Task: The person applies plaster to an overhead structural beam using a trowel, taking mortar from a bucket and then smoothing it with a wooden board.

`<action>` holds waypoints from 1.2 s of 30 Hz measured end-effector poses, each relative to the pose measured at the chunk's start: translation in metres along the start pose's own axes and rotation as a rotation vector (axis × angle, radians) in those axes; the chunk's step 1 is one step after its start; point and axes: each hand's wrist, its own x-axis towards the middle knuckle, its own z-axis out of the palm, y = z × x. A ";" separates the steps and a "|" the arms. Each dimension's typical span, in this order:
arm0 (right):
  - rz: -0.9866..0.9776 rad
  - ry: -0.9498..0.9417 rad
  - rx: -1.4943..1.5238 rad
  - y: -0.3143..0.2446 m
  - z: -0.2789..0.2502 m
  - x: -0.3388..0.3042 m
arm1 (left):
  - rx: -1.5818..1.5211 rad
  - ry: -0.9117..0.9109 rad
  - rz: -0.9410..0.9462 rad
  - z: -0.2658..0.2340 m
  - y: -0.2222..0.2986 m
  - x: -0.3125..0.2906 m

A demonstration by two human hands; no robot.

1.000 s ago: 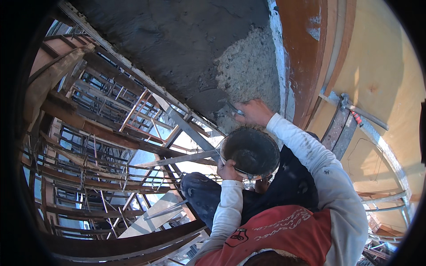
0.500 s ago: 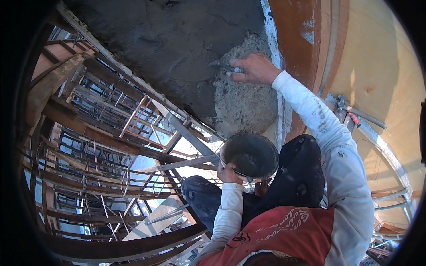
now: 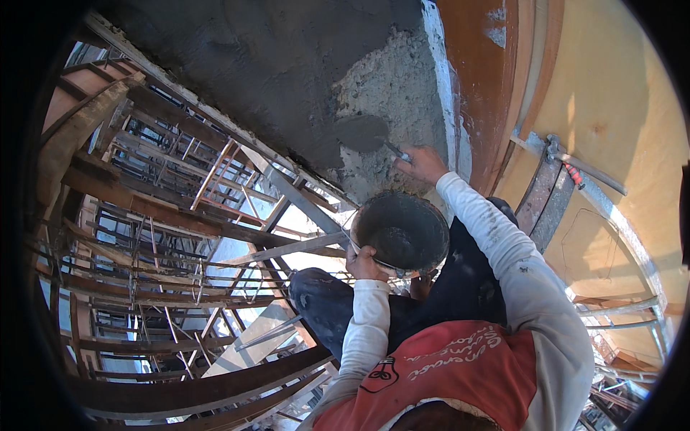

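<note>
My right hand [image 3: 422, 166] is closed round the handle of a trowel [image 3: 364, 134]. The trowel's rounded blade lies against the grey surface, where smooth wet mortar [image 3: 280, 79] meets a rough uncoated patch [image 3: 402, 86]. Below it my left hand [image 3: 364, 263] grips the near left rim of a dark bucket [image 3: 402, 233], which is tilted so that its inside shows. Grey mortar coats the bucket's walls, and a little appears to lie at the bottom. My knees are on either side of the bucket.
Wooden beams and scaffold poles [image 3: 172, 215] fill the left, with a deep drop between them. A brown painted band [image 3: 478, 79] and a yellowish wall [image 3: 611, 86] border the right. A hammer-like tool with a red grip [image 3: 573, 174] rests by boards there.
My right hand and the trowel have come down and nearer to the bucket; the blade now shows plainly. My left hand still holds the bucket, which has shifted slightly left and up.
</note>
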 end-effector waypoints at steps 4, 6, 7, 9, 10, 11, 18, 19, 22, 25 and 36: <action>0.325 0.201 0.314 0.006 -0.024 -0.052 | -0.014 -0.002 0.006 -0.001 0.009 -0.007; 0.305 0.164 0.702 -0.017 -0.045 -0.097 | -0.003 -0.015 0.016 0.001 0.011 -0.007; 0.352 0.060 1.050 -0.039 -0.063 -0.123 | 0.005 -0.028 0.017 0.002 0.010 -0.005; 0.507 -0.177 1.116 -0.059 -0.085 -0.176 | 0.020 -0.116 0.040 0.006 0.005 -0.004; 0.502 -0.265 1.041 -0.063 -0.092 -0.197 | 0.050 -0.128 0.026 0.016 0.005 -0.009; 0.540 -0.257 1.044 -0.064 -0.093 -0.210 | 0.073 -0.145 0.025 0.025 0.007 -0.012; 0.420 -0.707 0.305 -0.054 -0.038 -0.197 | 0.185 -0.301 0.103 0.038 0.023 -0.016; 0.258 -0.535 0.119 -0.050 -0.020 -0.195 | 0.186 -0.317 0.102 0.045 0.025 -0.017; 0.045 -0.407 -0.153 -0.060 -0.011 -0.198 | 0.283 -0.374 0.168 0.052 0.032 -0.020; -0.027 -0.678 -0.200 -0.075 -0.041 -0.185 | 0.329 -0.390 0.209 0.046 0.033 -0.019; 0.040 -0.711 0.305 -0.066 -0.014 -0.187 | 0.708 -0.548 0.353 0.054 0.029 -0.033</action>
